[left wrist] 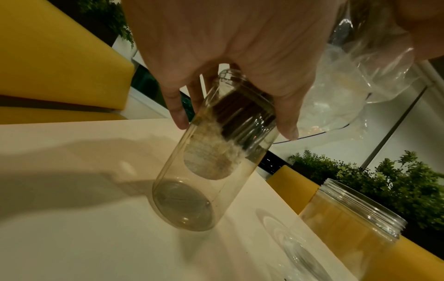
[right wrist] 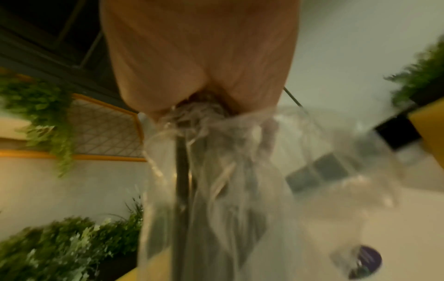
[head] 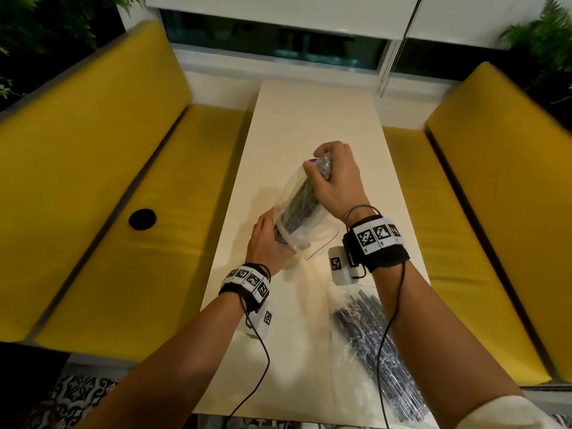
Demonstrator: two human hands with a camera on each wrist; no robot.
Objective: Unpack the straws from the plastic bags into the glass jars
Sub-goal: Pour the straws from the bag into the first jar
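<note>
Head view: the right hand [head: 335, 178] was raised over the cream table [head: 309, 113], its fingers curled tight around the upper end of a clear plastic bag [head: 297, 209] with a dark straw bundle [head: 301, 201] inside. The jar was all but hidden behind bag and hand in this view.
Left wrist view: showed what the head view did not, a tall glass jar [left wrist: 211, 161] tilted on the table, base down and mouth up under the palm. A second jar [left wrist: 353, 218] stood upright to the right, well apart.
Right wrist view: blurred; only gathered bag film [right wrist: 228, 180] and dark straws hanging from the fist could be made out.
Straw axis: long axis steeply tilted, top end leaning away from the person, lower end pointing down into the jar mouth.
Straws in jar: lower ends had entered the neck, with bag film bunched beneath them; the jar bottom was bare.
Left hand [left wrist: 228, 47]: fingers curled around the jar neck, thumb on one side and fingers on the other, straws passing just beneath the palm.
Right hand fingers: pressed together around bag and straw tops.
Second bag [head: 368, 345]: lay flat on the near table, full of dark straws, under the right forearm.
</note>
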